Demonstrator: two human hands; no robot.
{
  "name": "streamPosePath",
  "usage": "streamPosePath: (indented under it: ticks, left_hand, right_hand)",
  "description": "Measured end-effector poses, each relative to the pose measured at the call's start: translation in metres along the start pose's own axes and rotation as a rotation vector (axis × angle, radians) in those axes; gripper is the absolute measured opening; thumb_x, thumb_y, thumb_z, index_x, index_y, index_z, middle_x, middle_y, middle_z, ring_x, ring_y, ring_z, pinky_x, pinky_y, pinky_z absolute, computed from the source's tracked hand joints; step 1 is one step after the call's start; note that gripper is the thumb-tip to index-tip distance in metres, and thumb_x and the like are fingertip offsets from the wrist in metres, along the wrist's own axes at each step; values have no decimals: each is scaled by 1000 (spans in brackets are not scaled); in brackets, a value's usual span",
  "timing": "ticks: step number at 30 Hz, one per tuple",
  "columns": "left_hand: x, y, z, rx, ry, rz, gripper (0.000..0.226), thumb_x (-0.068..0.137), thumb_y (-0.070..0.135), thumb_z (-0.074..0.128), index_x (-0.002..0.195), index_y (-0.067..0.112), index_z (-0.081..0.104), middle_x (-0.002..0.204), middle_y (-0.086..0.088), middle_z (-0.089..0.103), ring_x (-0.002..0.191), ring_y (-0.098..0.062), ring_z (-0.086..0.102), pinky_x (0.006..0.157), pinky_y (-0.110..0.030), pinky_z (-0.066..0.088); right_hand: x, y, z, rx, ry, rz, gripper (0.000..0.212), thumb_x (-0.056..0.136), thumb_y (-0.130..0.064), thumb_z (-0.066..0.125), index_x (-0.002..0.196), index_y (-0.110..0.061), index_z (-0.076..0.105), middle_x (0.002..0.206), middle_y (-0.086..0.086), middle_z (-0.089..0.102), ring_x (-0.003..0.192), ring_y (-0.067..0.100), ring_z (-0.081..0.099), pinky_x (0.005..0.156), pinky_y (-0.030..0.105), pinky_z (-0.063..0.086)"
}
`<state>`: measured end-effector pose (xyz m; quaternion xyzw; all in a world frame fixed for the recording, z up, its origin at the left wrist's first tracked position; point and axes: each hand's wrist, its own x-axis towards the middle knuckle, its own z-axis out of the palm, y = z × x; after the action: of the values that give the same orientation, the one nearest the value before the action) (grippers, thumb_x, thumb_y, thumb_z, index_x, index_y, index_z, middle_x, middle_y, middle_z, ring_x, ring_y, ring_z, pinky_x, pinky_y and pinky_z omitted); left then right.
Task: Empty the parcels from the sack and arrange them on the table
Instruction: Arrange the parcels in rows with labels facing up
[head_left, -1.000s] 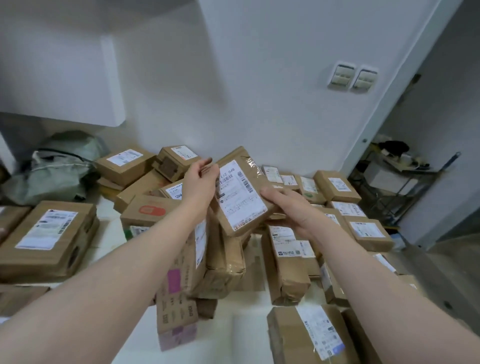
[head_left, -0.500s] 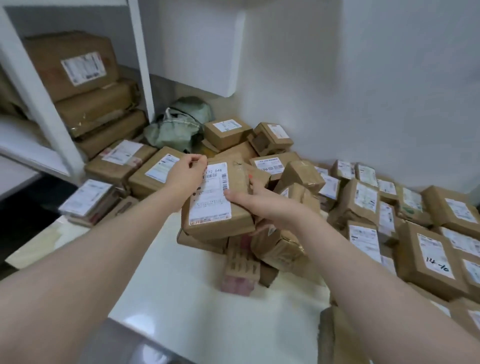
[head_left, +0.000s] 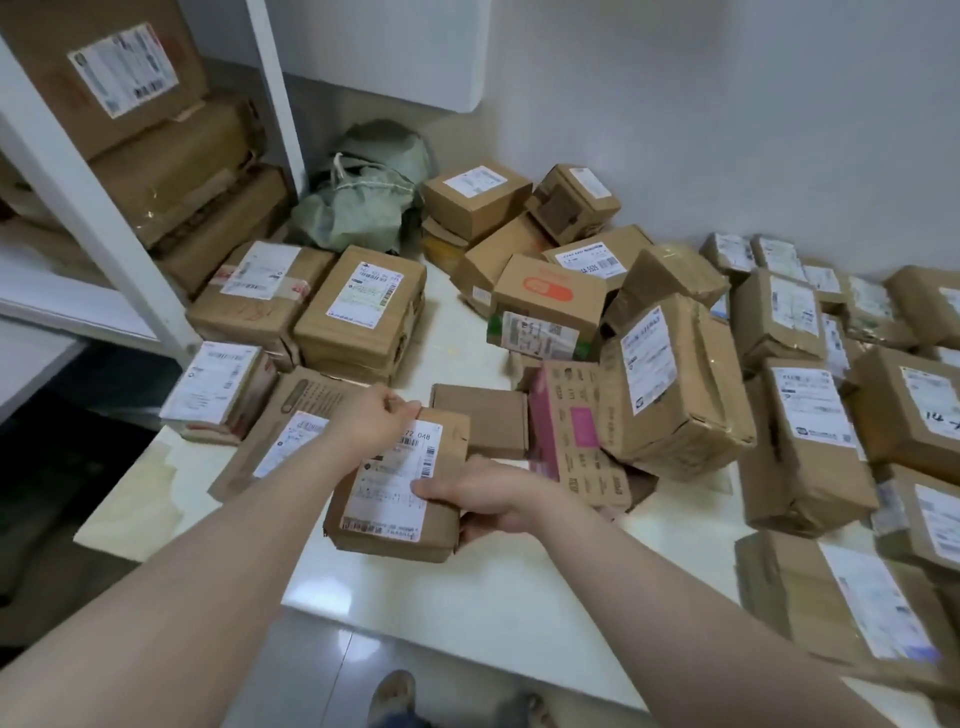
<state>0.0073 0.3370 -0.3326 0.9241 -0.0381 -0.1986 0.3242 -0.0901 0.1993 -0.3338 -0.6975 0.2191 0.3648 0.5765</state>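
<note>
I hold a brown cardboard parcel (head_left: 400, 493) with a white shipping label low over the white table (head_left: 493, 582), near its front edge. My left hand (head_left: 371, 423) grips the parcel's far left corner. My right hand (head_left: 483, 496) grips its right side, thumb on the label. A crumpled grey-green sack (head_left: 363, 192) lies at the back of the table against the wall. Several other labelled parcels lie around: a flat one (head_left: 291, 441) just left of the held parcel, a loose heap (head_left: 597, 364) in the middle, and rows on the right (head_left: 810, 431).
A white shelf frame (head_left: 88, 208) on the left holds stacked larger boxes (head_left: 156, 130). Two parcels (head_left: 311, 301) lie side by side at the table's left rear. A pink-marked carton (head_left: 571, 421) leans in the heap. My shoes (head_left: 395, 696) show below the table's front edge.
The view swung left and down. Both hands brought the labelled parcel from chest height over the heap down and leftward to just above the table's front left area.
</note>
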Motion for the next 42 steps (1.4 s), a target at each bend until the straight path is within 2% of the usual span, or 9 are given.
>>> streamPosePath:
  ticks: [5, 9, 12, 16, 19, 22, 25, 32, 42]
  left_hand:
    - [19, -35, 0, 94, 25, -10, 55, 90, 47, 55, 138, 24, 46, 137, -10, 49, 130, -30, 41, 104, -47, 41]
    - [20, -17, 1, 262, 163, 119, 61, 91, 46, 56, 145, 24, 38, 147, -15, 33, 139, -32, 20, 115, -44, 22]
    - [17, 27, 3, 158, 206, 227, 56, 93, 43, 55, 143, 24, 39, 146, -16, 31, 135, -33, 23, 112, -45, 26]
    - [14, 96, 18, 55, 233, 388, 48, 93, 34, 58, 138, 20, 48, 140, -15, 38, 132, -33, 29, 109, -41, 27]
    - [2, 144, 37, 23, 200, 483, 44, 93, 29, 56, 136, 20, 49, 137, -15, 41, 129, -33, 32, 109, -41, 29]
    - [-14, 182, 62, 50, 129, 527, 43, 94, 30, 54, 136, 23, 47, 137, -14, 41, 129, -32, 31, 109, -42, 28]
    - [-24, 210, 88, 81, 80, 585, 44, 94, 30, 54, 137, 26, 46, 135, -11, 43, 126, -31, 34, 108, -40, 29]
    - [-22, 279, 142, 188, 85, 527, 45, 95, 28, 53, 139, 25, 44, 138, -12, 45, 127, -32, 38, 106, -39, 33]
    - [-11, 304, 231, 429, -11, 282, 49, 92, 27, 50, 140, 26, 42, 140, -11, 39, 127, -32, 34, 105, -39, 34]
  right_hand:
    - [19, -3, 42, 180, 104, -88, 19, 93, -15, 59, 107, -26, 53, 122, 5, 65, 112, 22, 62, 94, 44, 54]
    - [15, -14, 41, -56, 303, -154, 36, 95, -21, 51, 131, -19, 50, 123, 5, 62, 110, 24, 60, 87, 36, 51]
    - [-6, -27, 10, -303, 659, -237, 32, 95, -21, 50, 125, -20, 61, 117, 2, 68, 107, 22, 62, 87, 29, 50]
    - [-60, -37, -47, -361, 1293, -443, 26, 89, -16, 55, 114, -20, 65, 112, 0, 65, 107, 22, 55, 89, 33, 45]
    - [-94, -27, -97, -612, 1666, -125, 49, 81, -21, 64, 128, -19, 50, 136, 9, 45, 123, 30, 38, 98, 42, 32]
    - [-120, -3, -143, -457, 1399, 260, 88, 80, -45, 69, 148, -18, 20, 153, 15, 19, 136, 38, 23, 105, 54, 28]
    - [-131, 26, -179, -161, 1108, 217, 103, 78, -53, 68, 152, -20, 3, 150, 16, 27, 135, 41, 30, 106, 52, 36]
    - [-193, 74, -279, 198, 910, 120, 98, 78, -41, 74, 151, -17, 13, 138, 10, 44, 113, 28, 53, 92, 41, 51]
    - [-194, 107, -336, 85, 656, 246, 92, 77, -56, 67, 149, -23, 21, 139, 8, 45, 112, 33, 55, 90, 53, 53]
